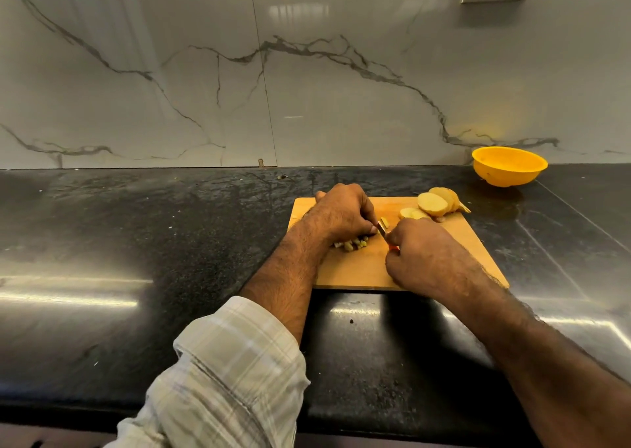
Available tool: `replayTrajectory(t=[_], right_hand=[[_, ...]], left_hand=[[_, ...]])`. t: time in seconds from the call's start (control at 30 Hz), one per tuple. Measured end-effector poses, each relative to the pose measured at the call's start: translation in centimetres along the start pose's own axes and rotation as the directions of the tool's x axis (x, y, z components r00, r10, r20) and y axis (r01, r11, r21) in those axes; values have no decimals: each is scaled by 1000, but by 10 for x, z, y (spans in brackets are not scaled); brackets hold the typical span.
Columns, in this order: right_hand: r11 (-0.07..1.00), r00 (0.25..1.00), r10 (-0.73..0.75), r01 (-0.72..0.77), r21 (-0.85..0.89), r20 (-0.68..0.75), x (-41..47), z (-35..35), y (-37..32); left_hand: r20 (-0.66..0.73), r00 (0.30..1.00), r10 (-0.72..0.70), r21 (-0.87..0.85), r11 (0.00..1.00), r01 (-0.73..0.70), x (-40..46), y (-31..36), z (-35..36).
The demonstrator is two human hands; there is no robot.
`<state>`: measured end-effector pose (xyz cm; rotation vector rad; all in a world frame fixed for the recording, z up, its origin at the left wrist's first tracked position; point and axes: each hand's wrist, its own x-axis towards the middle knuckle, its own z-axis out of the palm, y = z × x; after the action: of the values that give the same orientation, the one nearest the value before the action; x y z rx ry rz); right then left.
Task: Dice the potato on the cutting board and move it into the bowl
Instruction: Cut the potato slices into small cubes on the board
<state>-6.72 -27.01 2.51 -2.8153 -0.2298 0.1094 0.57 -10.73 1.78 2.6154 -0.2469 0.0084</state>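
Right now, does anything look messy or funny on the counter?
Nothing is spilled or broken. The cutting board lies a bit askew to the counter's edge, and the yellow bowl stands apart from it by the wall. The diced bits and potato slices are all on the board.

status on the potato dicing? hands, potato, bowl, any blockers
Left hand holds potato pieces on cutting board; right hand grips knife. Diced bits by left hand, potato slices uncut. Bowl off-board, path clear.

Between the cutting board (pixel 454 243) and the bowl (pixel 509 166) only potato slices (pixel 435 202) crowd the board's far right corner
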Motion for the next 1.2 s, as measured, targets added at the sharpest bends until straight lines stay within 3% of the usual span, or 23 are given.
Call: replayTrajectory(t=[0.2, 0.33, 0.43, 0.73, 0.9, 1.07, 1.2], right_hand=[[998, 999, -36, 36, -52, -7, 3, 2, -10], [997, 995, -44, 49, 53, -88, 8, 3, 5], [993, 989, -59, 71, 89, -132, 5, 0, 11], [998, 999, -49, 49, -31, -8, 1, 5, -5], [997, 997, -79, 78, -11, -22, 4, 5, 0], [992, 987, -51, 68, 108, -152, 5, -5, 16], [997, 994, -29, 37, 71, -105, 11, -1, 15]], left_hand=[[2, 1000, 10, 32, 999, -10, -2, 1, -1], [-8, 1000, 29, -38, 999, -29, -2, -10, 1], [-69, 997, 23, 18, 1000, -22, -1, -12, -1], [-61, 998, -5, 88, 996, 10, 0, -8, 0], [-56, 998, -13, 94, 995, 18, -1, -9, 1], [-37, 999, -10, 102, 995, 14, -1, -7, 2], [-45, 999, -8, 105, 994, 13, 1, -7, 2]])
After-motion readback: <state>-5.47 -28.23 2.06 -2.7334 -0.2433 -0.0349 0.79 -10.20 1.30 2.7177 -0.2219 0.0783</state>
